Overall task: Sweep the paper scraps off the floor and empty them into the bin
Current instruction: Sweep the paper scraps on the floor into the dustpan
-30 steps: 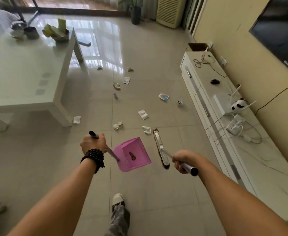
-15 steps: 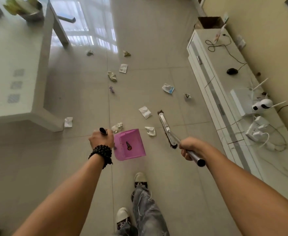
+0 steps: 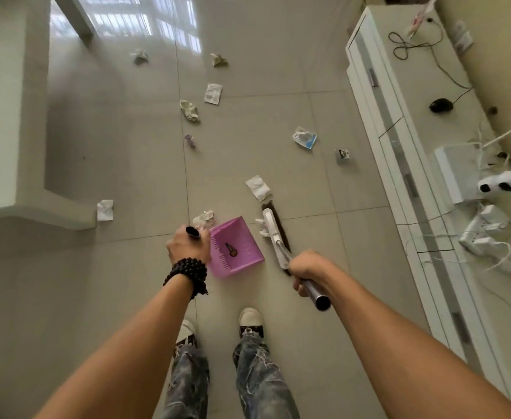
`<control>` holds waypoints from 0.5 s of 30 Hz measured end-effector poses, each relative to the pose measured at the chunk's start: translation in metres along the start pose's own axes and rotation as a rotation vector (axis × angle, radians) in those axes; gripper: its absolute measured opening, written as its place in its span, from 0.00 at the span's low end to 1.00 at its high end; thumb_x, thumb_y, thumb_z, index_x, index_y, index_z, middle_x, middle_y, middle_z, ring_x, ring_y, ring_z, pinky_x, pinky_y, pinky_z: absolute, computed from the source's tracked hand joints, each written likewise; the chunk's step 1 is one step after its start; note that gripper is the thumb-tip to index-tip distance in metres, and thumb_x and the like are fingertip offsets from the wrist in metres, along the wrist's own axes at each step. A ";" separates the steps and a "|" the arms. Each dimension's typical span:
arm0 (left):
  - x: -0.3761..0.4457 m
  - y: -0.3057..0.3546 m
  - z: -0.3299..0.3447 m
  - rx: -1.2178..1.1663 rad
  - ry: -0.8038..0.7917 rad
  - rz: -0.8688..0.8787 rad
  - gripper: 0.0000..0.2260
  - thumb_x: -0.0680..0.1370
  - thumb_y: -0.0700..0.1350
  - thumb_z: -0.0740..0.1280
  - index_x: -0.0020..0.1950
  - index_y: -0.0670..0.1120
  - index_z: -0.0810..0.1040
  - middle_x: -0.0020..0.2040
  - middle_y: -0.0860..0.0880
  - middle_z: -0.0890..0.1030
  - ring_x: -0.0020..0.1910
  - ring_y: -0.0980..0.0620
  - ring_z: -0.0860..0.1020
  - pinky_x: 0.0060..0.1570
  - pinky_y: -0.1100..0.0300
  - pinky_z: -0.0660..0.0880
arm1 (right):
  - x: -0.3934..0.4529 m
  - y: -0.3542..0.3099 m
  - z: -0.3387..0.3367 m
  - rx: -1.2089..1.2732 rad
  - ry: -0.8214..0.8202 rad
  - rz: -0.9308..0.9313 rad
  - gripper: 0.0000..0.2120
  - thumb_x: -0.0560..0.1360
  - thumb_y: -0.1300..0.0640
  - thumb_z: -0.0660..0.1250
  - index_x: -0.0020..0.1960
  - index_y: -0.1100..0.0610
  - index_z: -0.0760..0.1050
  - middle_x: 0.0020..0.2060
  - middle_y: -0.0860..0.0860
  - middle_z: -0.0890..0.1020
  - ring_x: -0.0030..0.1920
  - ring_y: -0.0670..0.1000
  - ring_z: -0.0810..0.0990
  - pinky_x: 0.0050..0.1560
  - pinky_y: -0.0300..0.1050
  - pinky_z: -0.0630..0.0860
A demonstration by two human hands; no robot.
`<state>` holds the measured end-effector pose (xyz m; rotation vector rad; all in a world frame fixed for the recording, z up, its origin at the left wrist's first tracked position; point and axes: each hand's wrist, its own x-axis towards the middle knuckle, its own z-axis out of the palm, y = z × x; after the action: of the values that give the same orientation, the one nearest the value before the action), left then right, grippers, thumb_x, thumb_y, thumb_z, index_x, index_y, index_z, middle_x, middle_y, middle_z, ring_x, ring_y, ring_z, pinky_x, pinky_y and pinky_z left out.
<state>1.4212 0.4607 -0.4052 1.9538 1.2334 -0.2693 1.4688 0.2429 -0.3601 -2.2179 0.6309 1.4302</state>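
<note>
Left hand [image 3: 187,244] closed on dustpan [image 3: 236,251] handle; right hand [image 3: 307,269] closed on broom [image 3: 275,237] handle. Scraps [image 3: 258,188] scattered over tiled floor [image 3: 121,164]. Open floor between table [image 3: 6,116] edge and cabinet [image 3: 399,140] front.

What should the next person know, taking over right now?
Left hand: gripping the pink dustpan by its handle, pan low by the feet.
Right hand: gripping the broom, head on the floor just right of the pan.
One scrap sits between broom and pan; another beside the pan's far left corner.
Done: nothing visible in the pan.
Left: all scraps ahead, plus one by the table leg. No bin in view.
</note>
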 end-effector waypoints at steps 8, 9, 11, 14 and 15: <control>0.011 -0.016 -0.012 -0.135 -0.037 -0.069 0.10 0.79 0.47 0.64 0.52 0.42 0.81 0.47 0.37 0.87 0.49 0.37 0.86 0.58 0.45 0.82 | -0.057 -0.048 -0.050 0.205 -0.254 0.095 0.08 0.80 0.66 0.52 0.44 0.61 0.66 0.20 0.51 0.66 0.13 0.43 0.64 0.15 0.30 0.62; 0.014 -0.018 -0.019 -0.168 -0.015 -0.078 0.09 0.78 0.47 0.65 0.50 0.43 0.81 0.46 0.38 0.87 0.49 0.37 0.86 0.58 0.46 0.82 | -0.066 -0.055 -0.052 0.180 -0.230 0.078 0.08 0.80 0.66 0.52 0.44 0.61 0.66 0.18 0.51 0.67 0.13 0.44 0.64 0.15 0.30 0.63; 0.018 -0.025 -0.042 -0.226 0.024 -0.096 0.08 0.77 0.47 0.65 0.47 0.44 0.81 0.44 0.38 0.87 0.46 0.38 0.86 0.56 0.45 0.83 | -0.078 -0.072 -0.048 0.080 -0.139 0.011 0.09 0.79 0.67 0.52 0.42 0.62 0.68 0.16 0.53 0.69 0.15 0.46 0.66 0.18 0.34 0.64; 0.028 -0.033 -0.087 -0.267 0.096 -0.091 0.07 0.77 0.46 0.66 0.44 0.44 0.81 0.39 0.39 0.86 0.38 0.41 0.87 0.50 0.45 0.85 | -0.081 -0.096 -0.034 -0.052 0.010 -0.097 0.09 0.77 0.68 0.57 0.40 0.66 0.73 0.17 0.56 0.73 0.22 0.53 0.70 0.26 0.43 0.67; 0.034 -0.037 -0.105 -0.266 0.128 -0.077 0.07 0.77 0.46 0.66 0.43 0.45 0.81 0.37 0.40 0.86 0.35 0.42 0.87 0.48 0.46 0.86 | -0.079 -0.102 -0.025 -0.067 0.036 -0.112 0.08 0.77 0.67 0.59 0.41 0.67 0.73 0.16 0.56 0.73 0.23 0.54 0.71 0.27 0.44 0.68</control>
<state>1.3841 0.5659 -0.3733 1.7178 1.3544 -0.0160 1.5178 0.3226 -0.2673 -2.2966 0.4685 1.3768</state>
